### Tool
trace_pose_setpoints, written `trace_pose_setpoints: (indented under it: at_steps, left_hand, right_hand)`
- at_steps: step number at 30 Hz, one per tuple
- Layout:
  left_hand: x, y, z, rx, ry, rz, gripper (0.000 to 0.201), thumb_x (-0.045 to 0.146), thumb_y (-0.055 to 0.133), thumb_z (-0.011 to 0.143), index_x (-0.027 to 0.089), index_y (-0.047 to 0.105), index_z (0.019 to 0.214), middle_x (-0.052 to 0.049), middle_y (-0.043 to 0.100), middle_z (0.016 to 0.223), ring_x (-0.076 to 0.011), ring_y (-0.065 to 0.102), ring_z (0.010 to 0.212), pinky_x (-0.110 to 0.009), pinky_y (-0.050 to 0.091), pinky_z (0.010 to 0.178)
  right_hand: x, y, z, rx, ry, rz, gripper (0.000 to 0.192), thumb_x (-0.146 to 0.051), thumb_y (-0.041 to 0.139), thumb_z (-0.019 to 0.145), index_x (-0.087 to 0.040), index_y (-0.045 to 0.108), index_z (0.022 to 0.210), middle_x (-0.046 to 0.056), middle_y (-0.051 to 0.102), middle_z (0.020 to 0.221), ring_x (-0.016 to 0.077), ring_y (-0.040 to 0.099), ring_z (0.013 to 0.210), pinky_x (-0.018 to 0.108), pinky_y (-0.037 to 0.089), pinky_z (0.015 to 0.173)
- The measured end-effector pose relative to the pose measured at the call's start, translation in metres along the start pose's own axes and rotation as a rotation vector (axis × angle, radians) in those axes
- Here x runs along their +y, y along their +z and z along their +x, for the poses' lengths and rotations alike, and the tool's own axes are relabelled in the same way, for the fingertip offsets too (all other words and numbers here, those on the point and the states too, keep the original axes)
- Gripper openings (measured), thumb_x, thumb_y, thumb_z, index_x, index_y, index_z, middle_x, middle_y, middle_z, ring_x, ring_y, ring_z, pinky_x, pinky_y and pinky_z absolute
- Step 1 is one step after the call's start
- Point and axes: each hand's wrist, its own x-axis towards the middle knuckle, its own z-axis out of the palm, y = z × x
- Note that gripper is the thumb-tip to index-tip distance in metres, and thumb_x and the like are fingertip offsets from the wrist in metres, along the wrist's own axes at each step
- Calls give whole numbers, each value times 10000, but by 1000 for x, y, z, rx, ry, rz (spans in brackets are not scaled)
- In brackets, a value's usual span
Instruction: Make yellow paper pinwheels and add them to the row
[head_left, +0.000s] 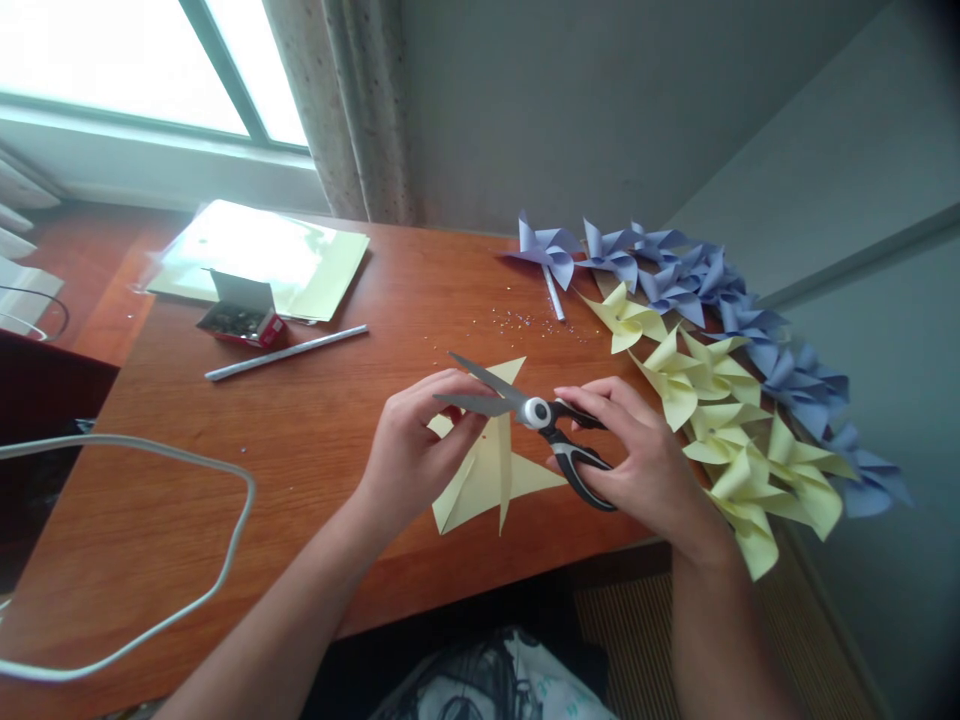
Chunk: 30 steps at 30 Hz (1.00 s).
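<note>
My right hand (634, 455) grips the black-and-grey handles of a pair of scissors (537, 412), whose blades stand apart and point left. The blade tips reach over the fingers of my left hand (420, 430). Those fingers are closed in a pinch; whatever is between them is hidden. Beneath the blades and my left fingertips lies a pale yellow paper (487, 480) with pointed, partly lifted corners. I cannot tell whether my left fingers touch it.
Yellow pinwheels (720, 430) and purple pinwheels (675, 285) crowd the right side. Small bits (517, 322) are scattered behind the scissors. At left are an open small box (244, 322), a rolled paper stick (289, 353), a paper stack (330, 275) and a white cable (244, 520).
</note>
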Motion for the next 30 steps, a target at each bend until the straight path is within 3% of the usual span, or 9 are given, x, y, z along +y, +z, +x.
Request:
trace_pose_setpoints:
  at_steps: [9,19,30]
  left_hand:
    - [-3,1,0,3,7,-34,98,141,662,887,181,752,883,-73,763,919,-177,697,833,-270,523,675]
    - [-4,2,1,2,8,-45,97,141,666,883,187,749,864,-71,759,908,-178,694,823,-272,527,665]
    - [-1,1,2,-16,26,-70,108,117,669,879,189,749,863,-63,761,913,-155,683,804,-248,531,670]
  right_hand:
    - [-2,-2,-1,5,-14,-15,567,-225,793,818,-262,594,1347,56,606,1160,210,655,1049,335,555,931]
    - [-1,-3,-2,-6,-29,-44,576,-129,748,820,-263,581,1355,58,605,1165,211,649,1061,342,555,936]
    - [2,-5,-1,-26,-38,-49,561,-157,754,825,-255,586,1352,57,605,1159,209,647,1050,333,559,933]
